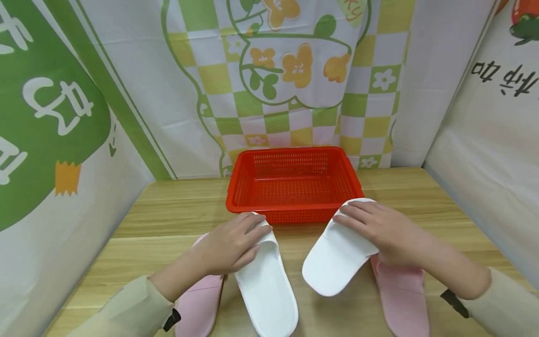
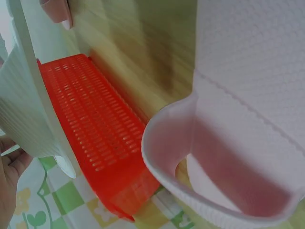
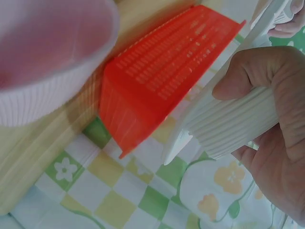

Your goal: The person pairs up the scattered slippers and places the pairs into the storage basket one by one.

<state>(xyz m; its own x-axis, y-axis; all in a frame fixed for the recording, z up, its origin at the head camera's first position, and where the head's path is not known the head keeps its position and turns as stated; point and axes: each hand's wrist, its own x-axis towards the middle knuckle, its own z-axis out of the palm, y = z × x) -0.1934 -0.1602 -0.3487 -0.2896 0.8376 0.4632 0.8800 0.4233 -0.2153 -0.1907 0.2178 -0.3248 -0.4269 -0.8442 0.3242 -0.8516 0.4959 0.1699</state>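
My left hand point(image 1: 236, 243) grips the strap of a white slipper point(image 1: 267, 285) whose heel points toward me near the table's front. That slipper's ribbed strap point(image 2: 21, 119) fills the left of the left wrist view. My right hand point(image 1: 372, 224) holds a second white slipper point(image 1: 337, 260) by its strap, tilted with the toe close to the basket rim. Thumb and fingers point(image 3: 276, 124) wrap that strap point(image 3: 233, 121). A pink slipper point(image 1: 198, 304) lies under my left wrist, and another pink slipper point(image 1: 402, 295) lies under my right forearm.
A red perforated plastic basket point(image 1: 294, 154) stands empty at the back middle of the wooden table point(image 1: 160, 210), just beyond both hands. Printed cloth walls point(image 1: 294, 70) close in the back and both sides. Bare wood shows to the left and right of the basket.
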